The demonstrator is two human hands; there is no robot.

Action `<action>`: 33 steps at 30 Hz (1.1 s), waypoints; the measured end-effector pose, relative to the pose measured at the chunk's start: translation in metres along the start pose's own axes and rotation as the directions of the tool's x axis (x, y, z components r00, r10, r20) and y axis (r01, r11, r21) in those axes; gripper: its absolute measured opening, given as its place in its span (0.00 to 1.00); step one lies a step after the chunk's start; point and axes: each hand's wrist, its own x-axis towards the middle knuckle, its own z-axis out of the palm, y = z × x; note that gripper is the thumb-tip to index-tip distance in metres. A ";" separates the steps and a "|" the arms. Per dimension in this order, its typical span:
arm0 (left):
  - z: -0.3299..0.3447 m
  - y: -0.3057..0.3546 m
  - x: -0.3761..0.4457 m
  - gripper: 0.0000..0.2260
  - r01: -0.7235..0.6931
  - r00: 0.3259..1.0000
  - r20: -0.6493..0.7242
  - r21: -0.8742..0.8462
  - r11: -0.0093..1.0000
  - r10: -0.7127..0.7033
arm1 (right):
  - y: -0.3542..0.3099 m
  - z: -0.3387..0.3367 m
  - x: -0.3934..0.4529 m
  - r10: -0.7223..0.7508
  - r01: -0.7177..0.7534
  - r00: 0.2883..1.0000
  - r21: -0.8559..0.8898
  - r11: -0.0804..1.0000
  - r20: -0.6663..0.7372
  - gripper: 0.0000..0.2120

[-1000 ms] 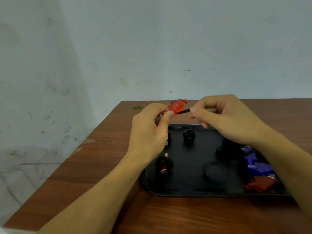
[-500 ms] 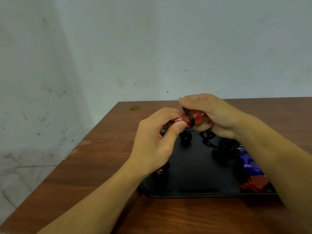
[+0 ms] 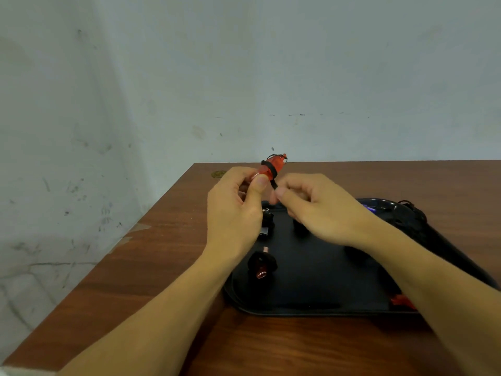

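My left hand (image 3: 235,210) pinches the lower end of a small translucent red piece (image 3: 275,165) and holds it tilted up above the far left corner of a black tray (image 3: 306,299). A black band (image 3: 269,170) is wrapped round the red piece. My right hand (image 3: 322,213) pinches the loose end of that band just right of my left thumb. Both hands hover over the tray.
On the tray lie a black ring part with a red core (image 3: 261,265), other black parts (image 3: 267,226), and a red scrap (image 3: 404,301) by my right forearm. A brass disc (image 3: 218,174) lies on the brown wooden table (image 3: 162,267). A scuffed wall stands behind and left.
My right hand has come off the red piece and drawn back, now pinching only the band's end. The red piece is raised and tilted up again, with the band round it.
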 end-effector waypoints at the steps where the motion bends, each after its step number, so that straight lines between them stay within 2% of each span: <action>1: 0.000 -0.001 0.000 0.03 -0.004 1.000 0.000 0.056 0.998 0.004 | -0.003 -0.002 -0.003 -0.012 0.014 1.000 -0.070 0.997 0.024 0.12; 4: -0.003 -0.006 0.002 0.03 -0.057 0.998 0.031 0.203 0.978 0.051 | -0.016 -0.014 -0.011 -0.037 0.055 0.996 -0.231 0.971 0.080 0.12; 8: -0.005 -0.005 0.003 0.06 -0.270 0.961 0.158 0.363 0.892 0.226 | -0.024 -0.039 -0.008 -0.082 0.075 0.996 -0.258 0.963 -0.018 0.13; 12: -0.003 0.003 -0.002 0.06 -0.485 0.864 0.318 0.323 0.812 0.390 | -0.022 -0.057 0.004 -0.142 0.125 0.987 -0.196 0.973 -0.075 0.12; 14: -0.002 0.007 -0.004 0.07 -0.529 0.831 0.346 0.250 0.811 0.436 | -0.016 -0.060 0.010 -0.130 0.121 0.990 -0.130 0.984 -0.059 0.12; 16: -0.003 0.009 -0.005 0.08 -0.493 0.847 0.317 0.171 0.853 0.426 | -0.007 -0.059 0.013 -0.088 0.087 0.996 -0.016 0.996 -0.024 0.15; 18: -0.004 0.010 -0.006 0.07 -0.414 0.884 0.282 0.097 0.905 0.374 | 0.001 -0.054 0.014 -0.007 0.008 1.000 0.177 0.984 -0.004 0.17; 21: -0.001 0.011 -0.009 0.06 -0.273 0.922 0.274 -0.036 0.961 0.272 | 0.015 -0.040 0.017 0.085 -0.095 0.995 0.477 0.874 0.043 0.16; 23: 0.000 0.012 -0.010 0.06 -0.199 0.938 0.263 -0.131 0.971 0.227 | 0.026 -0.030 0.018 0.109 -0.146 0.989 0.574 0.806 0.098 0.15; 26: 0.001 0.012 -0.008 0.06 -0.185 0.951 0.214 -0.184 0.965 0.223 | 0.042 -0.017 0.017 0.152 -0.202 0.979 0.621 0.757 0.134 0.17; 29: -0.001 0.011 -0.005 0.06 -0.166 0.956 0.217 -0.161 0.973 0.199 | 0.047 -0.011 0.014 0.156 -0.226 0.973 0.592 0.773 0.167 0.15; 33: 0.000 0.009 -0.006 0.06 -0.056 0.973 0.211 -0.199 0.978 0.099 | 0.049 -0.013 0.009 0.140 -0.221 0.971 0.508 0.833 0.193 0.18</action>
